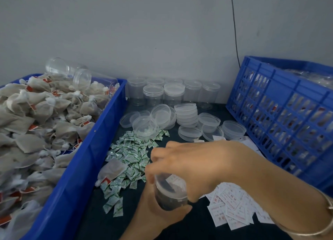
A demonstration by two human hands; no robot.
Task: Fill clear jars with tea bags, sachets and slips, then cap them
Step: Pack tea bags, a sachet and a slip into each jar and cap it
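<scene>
My left hand (pixel 158 212) grips a clear jar (pixel 169 194) filled with dark tea bags, low in the middle of the view. A clear lid sits on the jar's mouth, with a white slip showing under it. My right hand (pixel 194 160) curls over that lid from above, fingers around its rim. Green-and-white sachets (pixel 129 155) lie scattered on the dark table to the left of the jar. Printed paper slips (pixel 232 205) are piled to its right. A loose tea bag (pixel 112 169) rests on the sachets.
A blue bin (pixel 86 149) heaped with tea bags fills the left, with two empty jars lying on top. Empty capped jars (pixel 164 93) stand by the wall, loose lids (pixel 185 115) in front. A blue crate (pixel 281 113) stands at the right.
</scene>
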